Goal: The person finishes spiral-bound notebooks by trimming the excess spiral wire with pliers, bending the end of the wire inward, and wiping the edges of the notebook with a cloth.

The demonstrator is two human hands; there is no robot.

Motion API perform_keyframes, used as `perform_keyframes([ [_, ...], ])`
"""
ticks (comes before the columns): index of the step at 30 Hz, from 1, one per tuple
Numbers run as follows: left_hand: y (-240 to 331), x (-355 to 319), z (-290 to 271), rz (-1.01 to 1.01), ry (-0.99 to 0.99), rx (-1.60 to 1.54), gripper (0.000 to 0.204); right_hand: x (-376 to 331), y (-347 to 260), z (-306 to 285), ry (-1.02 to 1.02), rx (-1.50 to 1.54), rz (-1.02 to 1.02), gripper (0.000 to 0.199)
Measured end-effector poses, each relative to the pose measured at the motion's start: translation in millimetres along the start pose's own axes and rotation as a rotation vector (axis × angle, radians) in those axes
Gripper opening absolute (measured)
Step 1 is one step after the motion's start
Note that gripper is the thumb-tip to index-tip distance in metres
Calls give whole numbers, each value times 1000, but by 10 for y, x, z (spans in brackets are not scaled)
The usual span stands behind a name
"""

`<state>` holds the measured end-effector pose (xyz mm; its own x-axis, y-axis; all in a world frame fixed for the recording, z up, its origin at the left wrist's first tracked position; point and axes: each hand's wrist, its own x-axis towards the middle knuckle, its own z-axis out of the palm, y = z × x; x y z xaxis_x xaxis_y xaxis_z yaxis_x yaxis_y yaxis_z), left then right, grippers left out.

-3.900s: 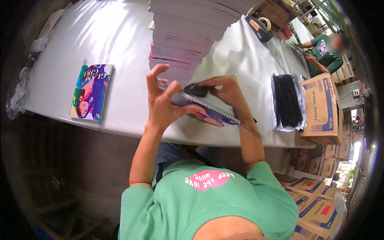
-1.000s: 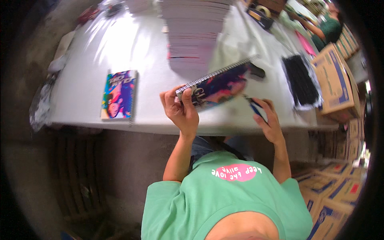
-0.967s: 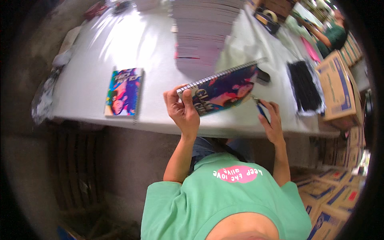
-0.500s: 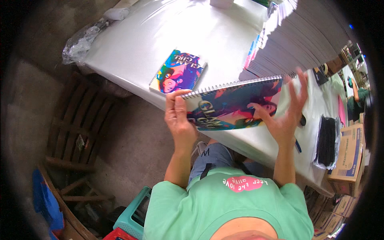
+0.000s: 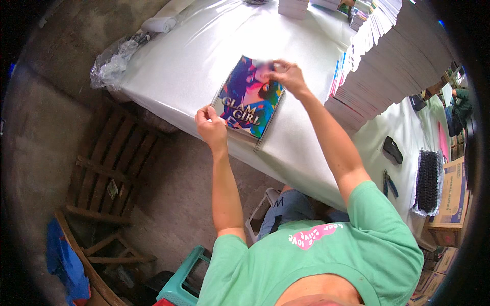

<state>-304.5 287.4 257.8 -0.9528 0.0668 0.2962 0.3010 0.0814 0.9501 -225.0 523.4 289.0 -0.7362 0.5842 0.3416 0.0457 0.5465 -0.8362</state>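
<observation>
A spiral notebook (image 5: 250, 97) with a bright, multicoloured illustrated cover lies near the table's edge. Wire coils show along both of its long sides, and a pale edge peeks out below, so it seems to rest on another notebook, mostly hidden. My left hand (image 5: 211, 125) is closed at the lower left corner, fingers curled and thumb against the edge. At the upper right corner, my right hand (image 5: 289, 77) pinches the cover's edge between thumb and fingers, slightly blurred.
Tall stacks of paper blocks (image 5: 383, 71) rise on the right of the white-covered table (image 5: 178, 66). Pliers (image 5: 390, 183), a black object (image 5: 392, 150) and a bundle of black coils (image 5: 427, 182) lie nearer. A wooden chair (image 5: 107, 163) and teal stool (image 5: 184, 275) stand left.
The notebook, held tilted in the air, has been turned and laid over the one on the table. Both hands have moved forward with it, and my right fingers have closed at its corner.
</observation>
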Motion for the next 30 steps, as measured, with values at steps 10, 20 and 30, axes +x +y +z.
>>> perform_keyframes([
  [10, -513, -203, 58, 330, 16, 433, 31, -228, 490, 366, 67, -281, 124, 51],
  [20, 76, -90, 96, 441, 132, 320, 39, -813, -1194, -769, 243, -89, -674, 23],
  [30, 3229, -687, 1705, 1115, -456, -498, 63, -716, -1696, -4759, 703, -113, 55, 24],
])
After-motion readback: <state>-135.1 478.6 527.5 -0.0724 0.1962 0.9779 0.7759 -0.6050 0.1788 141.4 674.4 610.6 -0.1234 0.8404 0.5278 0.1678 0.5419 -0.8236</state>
